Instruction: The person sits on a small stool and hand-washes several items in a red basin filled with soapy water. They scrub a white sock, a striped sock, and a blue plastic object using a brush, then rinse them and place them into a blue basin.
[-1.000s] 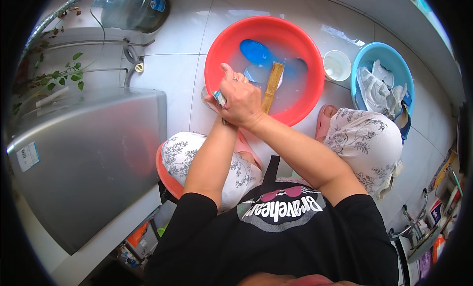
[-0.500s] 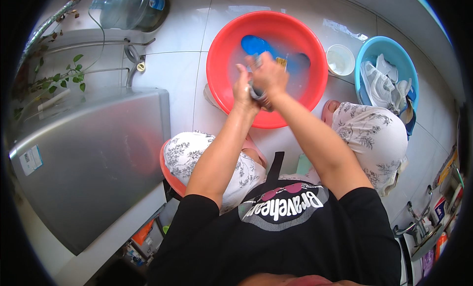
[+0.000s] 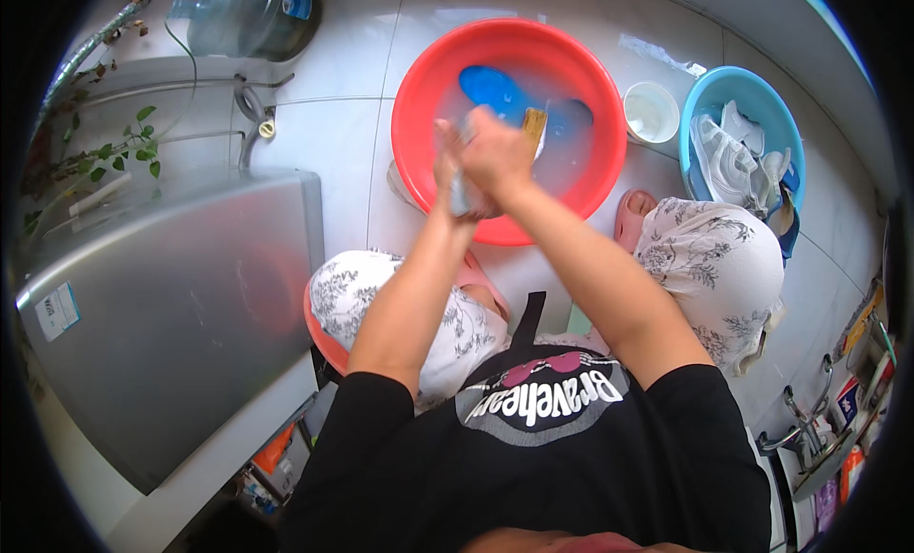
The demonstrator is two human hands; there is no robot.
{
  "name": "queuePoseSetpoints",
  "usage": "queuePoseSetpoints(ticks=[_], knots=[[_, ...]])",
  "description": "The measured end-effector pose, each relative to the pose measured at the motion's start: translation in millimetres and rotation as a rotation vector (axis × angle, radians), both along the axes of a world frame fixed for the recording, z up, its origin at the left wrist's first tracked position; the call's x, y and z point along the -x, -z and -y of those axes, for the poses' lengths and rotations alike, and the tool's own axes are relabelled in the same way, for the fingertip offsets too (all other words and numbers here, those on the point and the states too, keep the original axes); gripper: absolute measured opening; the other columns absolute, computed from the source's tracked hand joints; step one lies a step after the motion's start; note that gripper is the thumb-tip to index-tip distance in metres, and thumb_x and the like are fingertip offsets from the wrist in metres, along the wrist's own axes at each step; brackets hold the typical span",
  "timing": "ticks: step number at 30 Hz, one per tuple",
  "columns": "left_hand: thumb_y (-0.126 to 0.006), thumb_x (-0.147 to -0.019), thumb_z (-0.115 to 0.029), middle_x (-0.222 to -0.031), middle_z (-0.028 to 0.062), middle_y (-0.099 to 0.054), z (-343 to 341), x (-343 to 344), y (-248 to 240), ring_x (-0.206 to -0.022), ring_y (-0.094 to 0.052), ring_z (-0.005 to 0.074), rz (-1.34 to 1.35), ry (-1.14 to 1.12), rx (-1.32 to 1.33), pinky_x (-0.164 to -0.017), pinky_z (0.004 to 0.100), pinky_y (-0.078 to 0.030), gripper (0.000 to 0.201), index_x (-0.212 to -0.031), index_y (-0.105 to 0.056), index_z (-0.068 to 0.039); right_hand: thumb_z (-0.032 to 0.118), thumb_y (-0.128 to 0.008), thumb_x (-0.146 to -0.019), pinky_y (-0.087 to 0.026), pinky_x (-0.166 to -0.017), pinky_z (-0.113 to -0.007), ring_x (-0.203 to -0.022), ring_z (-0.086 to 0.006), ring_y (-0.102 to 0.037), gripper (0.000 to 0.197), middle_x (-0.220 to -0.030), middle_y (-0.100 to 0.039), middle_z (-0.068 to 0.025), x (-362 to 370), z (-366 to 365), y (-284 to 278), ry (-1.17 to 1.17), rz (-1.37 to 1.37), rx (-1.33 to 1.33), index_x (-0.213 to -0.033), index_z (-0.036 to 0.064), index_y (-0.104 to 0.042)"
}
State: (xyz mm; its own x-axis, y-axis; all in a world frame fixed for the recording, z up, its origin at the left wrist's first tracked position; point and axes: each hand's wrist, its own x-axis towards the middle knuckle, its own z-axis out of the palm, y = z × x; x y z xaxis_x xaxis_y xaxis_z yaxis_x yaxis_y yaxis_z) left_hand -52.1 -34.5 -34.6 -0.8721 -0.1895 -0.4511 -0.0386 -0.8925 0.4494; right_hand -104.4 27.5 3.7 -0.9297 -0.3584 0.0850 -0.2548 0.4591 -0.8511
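Observation:
Over the near left part of a red basin (image 3: 609,163), my two hands are pressed together around a soft, pale grey item (image 3: 461,195). Motion blur and my fingers hide most of it, so its kind does not show. My left hand (image 3: 446,158) is closed on it from the left. My right hand (image 3: 497,155) is bunched in a fist against it from the right. Just past my right hand, a brown wooden-backed brush (image 3: 534,125) with a white underside sits in the cloudy water. A bright blue sole-shaped piece (image 3: 487,84) lies at the basin's far side.
To the right stand a small white tub (image 3: 652,112) and a light blue basin (image 3: 697,101) holding white shoes (image 3: 725,158). A grey metal-look appliance (image 3: 181,325) fills the left side. Behind it are a trailing plant (image 3: 143,144) and a large water bottle (image 3: 249,20).
My joined hands have shifted slightly left and nearer to me, with the grey item turned between them. More of the wooden-backed brush shows now.

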Motion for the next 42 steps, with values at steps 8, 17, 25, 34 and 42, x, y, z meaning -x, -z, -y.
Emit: queuePoseSetpoints(ticks=[8, 17, 25, 34, 42], knots=[[-0.032, -0.094, -0.063, -0.080, 0.0003, -0.052, 1, -13, -13, -0.078, -0.055, 0.0160, 0.081, -0.116, 0.081, -0.069, 0.0357, -0.048, 0.048, -0.097, -0.051, -0.019, 0.050, -0.055, -0.086, -0.048, -0.054, -0.046, -0.060, -0.0359, -0.062, 0.044, -0.063, -0.060, -0.0159, -12, 2, -6, -0.102, -0.050, -0.066, -0.075, 0.0077, -0.053], [-0.036, -0.095, -0.059, -0.090, 0.0028, -0.058, 11, -22, 2, -0.091, -0.059, 0.0187, -0.027, 0.036, 0.094, -0.077, 0.0354, -0.048, 0.045, -0.098, -0.053, -0.017, 0.046, -0.063, -0.081, -0.049, -0.054, -0.044, -0.058, -0.0322, -0.062, 0.039, -0.065, -0.063, -0.0130, -10, 5, -3, -0.057, -0.127, -0.097, -0.072, 0.0093, -0.057], [-0.037, -0.091, -0.065, -0.099, 0.0053, -0.060, 1, -18, 0, -0.087, -0.061, 0.0219, 0.022, -0.143, -0.104, -0.074, 0.0357, -0.052, 0.061, -0.112, -0.053, -0.010, 0.047, -0.063, -0.081, -0.050, -0.056, -0.040, -0.054, -0.0302, -0.061, 0.040, -0.060, -0.060, -0.0130, -28, 6, -6, -0.061, -0.190, 0.007, -0.071, 0.0093, -0.053], [-0.038, -0.087, -0.070, -0.084, 0.0059, -0.059, 10, 2, 8, -0.081, -0.060, 0.0193, -0.114, -0.014, -0.081, -0.079, 0.0368, -0.051, 0.063, -0.086, -0.051, -0.009, 0.045, -0.060, -0.090, -0.044, -0.059, -0.033, -0.062, -0.0175, -0.055, 0.043, -0.066, -0.058, -0.0047, 40, -12, 55, 0.394, 0.634, 0.610, -0.074, 0.0056, -0.053], [-0.053, -0.074, -0.077, -0.106, 0.0082, -0.057, -24, 16, -79, -0.100, -0.057, 0.0197, 0.012, -0.172, 0.261, -0.092, 0.0366, -0.047, 0.084, -0.113, -0.048, -0.003, 0.038, -0.054, -0.095, -0.047, -0.061, -0.032, -0.065, -0.0152, -0.055, 0.035, -0.075, -0.056, -0.0016, 63, -33, 35, 0.571, 0.789, 1.028, -0.081, 0.0061, -0.056]])
